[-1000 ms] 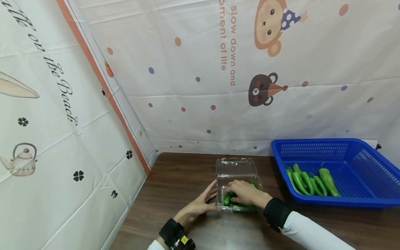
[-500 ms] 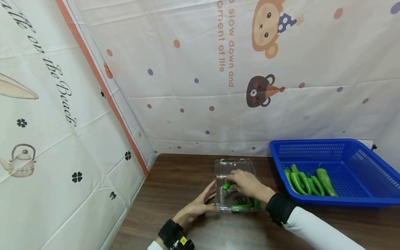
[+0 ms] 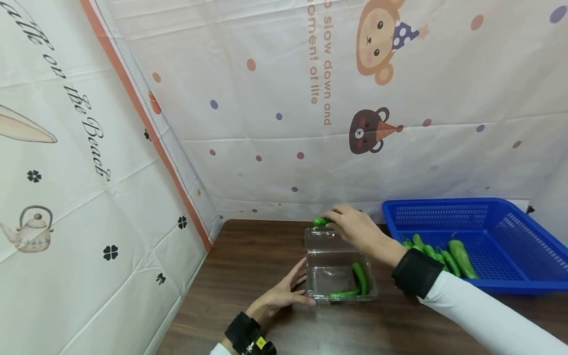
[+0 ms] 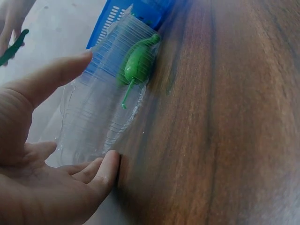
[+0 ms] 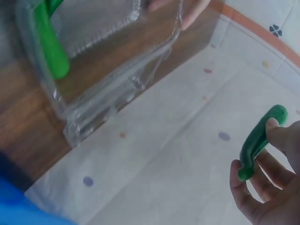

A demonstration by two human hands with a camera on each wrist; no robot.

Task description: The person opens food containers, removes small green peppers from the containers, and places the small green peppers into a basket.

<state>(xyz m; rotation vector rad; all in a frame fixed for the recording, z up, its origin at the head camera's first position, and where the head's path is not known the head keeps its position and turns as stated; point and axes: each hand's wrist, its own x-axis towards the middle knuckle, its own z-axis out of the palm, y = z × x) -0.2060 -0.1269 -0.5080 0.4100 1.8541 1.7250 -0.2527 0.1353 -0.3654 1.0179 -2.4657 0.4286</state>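
Head view: a dark wooden table (image 3: 266, 256) seen from above, hemmed in by a cartoon-print backdrop (image 3: 284, 123). At centre, a clear plastic clamshell box (image 3: 339, 276) with its lid (image 3: 328, 239) folded back toward 12 o'clock. Inside the box, along its 3 and 5 o'clock edges, two green peppers (image 3: 358, 278). At the box's 9 o'clock side, the left hand (image 3: 281, 293), fingers nearly straight and spread, touching the wall, gripping nothing. Above the lid, at 12 o'clock of the box, the right hand (image 3: 355, 229) lifted off the table, fingers curled round a small green pepper (image 3: 320, 222) whose end pokes out toward 9 o'clock. At 3 o'clock of the box, well apart, a blue perforated basket (image 3: 488, 217) with a row of more green peppers (image 3: 439, 259) lying in it.

Left wrist view: open palm and straight fingers (image 4: 51, 79) against the ribbed clear box (image 4: 103, 103); a pepper with its stem (image 4: 137, 65) visible through the plastic. Blue basket (image 4: 136, 14) just beyond, toward 12 o'clock.

Right wrist view: at 4 o'clock, curled fingers (image 5: 262, 187) and thumb pinching the dark green pepper (image 5: 260, 140), held in the air. At 10 o'clock, the open box (image 5: 103, 70) below, one pepper (image 5: 49, 42) lying in it.
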